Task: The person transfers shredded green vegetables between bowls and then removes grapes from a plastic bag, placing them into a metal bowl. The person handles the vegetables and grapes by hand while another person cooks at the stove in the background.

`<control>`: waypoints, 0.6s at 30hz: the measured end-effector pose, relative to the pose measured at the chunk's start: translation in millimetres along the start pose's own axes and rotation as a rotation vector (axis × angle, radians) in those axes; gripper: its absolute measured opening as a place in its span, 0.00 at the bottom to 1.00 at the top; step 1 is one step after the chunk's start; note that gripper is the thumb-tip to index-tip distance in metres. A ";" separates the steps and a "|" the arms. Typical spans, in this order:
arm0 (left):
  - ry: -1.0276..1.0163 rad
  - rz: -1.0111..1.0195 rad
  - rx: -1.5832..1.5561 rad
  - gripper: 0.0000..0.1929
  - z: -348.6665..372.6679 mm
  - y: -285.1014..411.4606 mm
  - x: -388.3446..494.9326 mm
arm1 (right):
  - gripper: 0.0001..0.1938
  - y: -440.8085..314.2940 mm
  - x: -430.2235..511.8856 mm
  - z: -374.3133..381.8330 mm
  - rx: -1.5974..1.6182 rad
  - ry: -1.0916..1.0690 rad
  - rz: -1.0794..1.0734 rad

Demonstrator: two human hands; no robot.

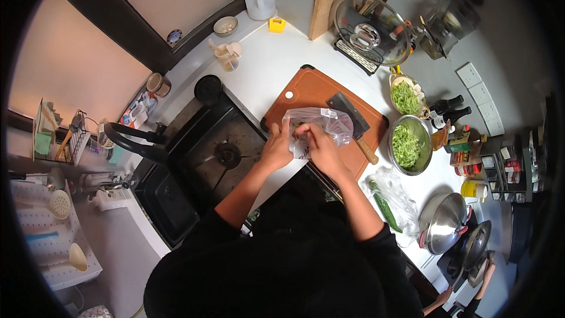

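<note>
My left hand (277, 149) grips the near left edge of a clear plastic bag (333, 123). The bag bears a small white label and some dark print. Bent at the bag's mouth are the fingers of my right hand (324, 150); whether they pinch the plastic or something inside is unclear. A small reddish thing shows by those fingertips, too hidden to name. Beneath the bag lies a brown cutting board (304, 90) with dark corners. A cleaver (348, 112) with a wooden handle rests on the board, partly behind the bag, its handle towards the right.
Right of the board stand a steel bowl (408, 145) and a handled basket (406, 97), both with shredded green vegetable. A cucumber (386, 207) lies by a plastic bag. The black sink (212, 141) is left. Another person's hands (487, 269) hold cookware at the stove.
</note>
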State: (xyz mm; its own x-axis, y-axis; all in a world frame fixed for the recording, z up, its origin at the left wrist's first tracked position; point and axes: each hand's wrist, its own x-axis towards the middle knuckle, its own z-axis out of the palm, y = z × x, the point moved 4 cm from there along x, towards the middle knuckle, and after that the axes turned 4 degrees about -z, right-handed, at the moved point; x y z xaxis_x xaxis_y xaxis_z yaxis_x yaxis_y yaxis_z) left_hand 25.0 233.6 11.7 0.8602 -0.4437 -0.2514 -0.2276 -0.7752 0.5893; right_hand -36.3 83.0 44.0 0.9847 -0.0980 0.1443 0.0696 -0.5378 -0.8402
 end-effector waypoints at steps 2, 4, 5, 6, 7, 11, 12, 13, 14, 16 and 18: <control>-0.052 0.000 0.066 0.58 4.1 -6.8 0.4 | 0.23 58.7 15.3 28.8 -0.547 -0.008 0.119; -0.037 0.005 0.120 0.60 -0.7 -8.6 -3.4 | 0.25 47.8 27.6 24.9 -0.721 0.022 0.107; -0.030 0.006 0.147 0.61 -2.2 -8.5 -5.1 | 0.26 41.9 32.0 22.9 -0.807 0.039 0.101; -0.004 0.006 0.123 0.59 -0.6 -8.6 -7.5 | 0.22 29.6 31.1 24.8 -0.864 0.032 0.102; 0.002 0.011 0.099 0.59 0.3 -9.6 -8.3 | 0.21 29.5 34.6 33.6 -0.783 -0.054 0.081; 0.126 0.015 -0.029 0.47 10.5 -3.7 -10.2 | 0.13 75.5 45.5 70.3 -0.691 -0.125 -0.085; 0.180 -0.001 -0.091 0.43 18.5 -7.7 -8.6 | 0.12 78.8 47.6 72.9 -0.657 -0.111 -0.099; 0.234 -0.018 -0.155 0.39 22.4 -8.1 -9.2 | 0.10 76.7 48.5 71.9 -0.623 -0.100 -0.114; 0.310 -0.015 -0.142 0.31 25.5 -7.3 -10.0 | 0.10 78.0 47.0 69.3 -0.581 -0.132 -0.073; 0.348 -0.108 0.017 0.32 32.0 -3.3 -7.1 | 0.09 74.5 41.7 58.2 -0.499 -0.194 0.014; 0.268 -0.215 0.048 0.36 35.9 5.2 -4.7 | 0.08 82.6 35.9 43.5 -0.355 -0.164 0.010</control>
State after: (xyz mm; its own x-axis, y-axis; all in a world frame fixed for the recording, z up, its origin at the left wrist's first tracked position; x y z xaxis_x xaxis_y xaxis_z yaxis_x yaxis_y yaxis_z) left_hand 3.4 215.5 -11.6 0.9786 -0.1386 -0.1521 -0.0432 -0.8611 0.5066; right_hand 11.8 71.4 -43.0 0.9995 0.0151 0.0275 0.0286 -0.7964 -0.6041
